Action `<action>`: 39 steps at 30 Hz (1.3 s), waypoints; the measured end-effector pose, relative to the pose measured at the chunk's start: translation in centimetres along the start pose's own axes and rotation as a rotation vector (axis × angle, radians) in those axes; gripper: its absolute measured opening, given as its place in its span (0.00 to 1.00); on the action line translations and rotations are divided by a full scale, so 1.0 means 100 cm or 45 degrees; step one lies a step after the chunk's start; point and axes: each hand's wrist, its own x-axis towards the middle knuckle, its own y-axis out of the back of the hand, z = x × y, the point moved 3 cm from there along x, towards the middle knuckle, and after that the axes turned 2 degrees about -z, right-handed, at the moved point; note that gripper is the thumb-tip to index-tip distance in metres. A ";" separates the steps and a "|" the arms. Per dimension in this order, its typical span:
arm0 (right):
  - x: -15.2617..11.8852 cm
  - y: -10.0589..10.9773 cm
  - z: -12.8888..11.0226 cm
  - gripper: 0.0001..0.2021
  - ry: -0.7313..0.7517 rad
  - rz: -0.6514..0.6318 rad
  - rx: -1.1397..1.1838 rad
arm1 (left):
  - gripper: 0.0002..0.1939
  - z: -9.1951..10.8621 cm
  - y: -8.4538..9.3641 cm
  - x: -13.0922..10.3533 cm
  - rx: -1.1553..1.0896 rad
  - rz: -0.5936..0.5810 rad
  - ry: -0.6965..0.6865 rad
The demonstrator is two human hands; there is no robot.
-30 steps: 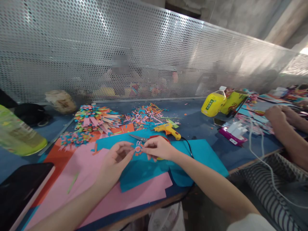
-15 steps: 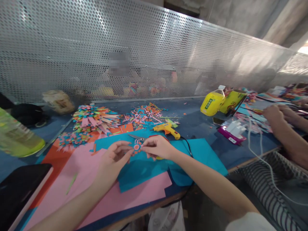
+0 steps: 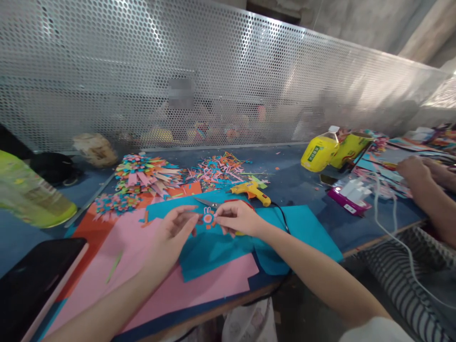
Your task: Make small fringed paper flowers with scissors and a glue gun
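Note:
A small paper figure (image 3: 208,218) with a round pink centre, blue and orange pieces and two pink ear-like loops is held above the teal paper (image 3: 206,256). My right hand (image 3: 237,218) pinches its right side between thumb and fingertips. Just left of the figure is my left hand (image 3: 178,228), its fingers curved and the thumb apart from the figure's edge by a small gap. Behind the figure lie scissors (image 3: 207,203), their red handles partly hidden by my right hand. A yellow glue gun (image 3: 251,192) rests beyond that hand.
Folded paper strips (image 3: 147,173) and loose clippings (image 3: 221,168) lie behind the work. A phone (image 3: 42,280) and a green bottle (image 3: 32,194) are at left. Right stand a yellow bottle (image 3: 319,151) and purple power strip (image 3: 349,199). A perforated metal screen (image 3: 221,61) runs behind.
My left fingertips have come away slightly from the figure, which stays in my right hand and faces the camera more. The whole view has shifted a little.

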 end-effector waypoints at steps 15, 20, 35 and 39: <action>-0.003 -0.005 -0.004 0.18 0.055 -0.031 -0.110 | 0.17 0.001 -0.006 -0.002 -0.005 -0.143 0.053; -0.003 -0.005 -0.004 0.18 0.061 -0.042 -0.128 | 0.18 0.002 -0.008 -0.004 -0.023 -0.166 0.075; -0.005 -0.005 -0.004 0.15 -0.003 -0.079 -0.119 | 0.20 0.000 -0.010 -0.004 -0.196 -0.173 0.119; -0.004 -0.005 -0.002 0.15 0.003 -0.093 -0.090 | 0.20 -0.001 -0.010 -0.005 -0.241 -0.168 0.117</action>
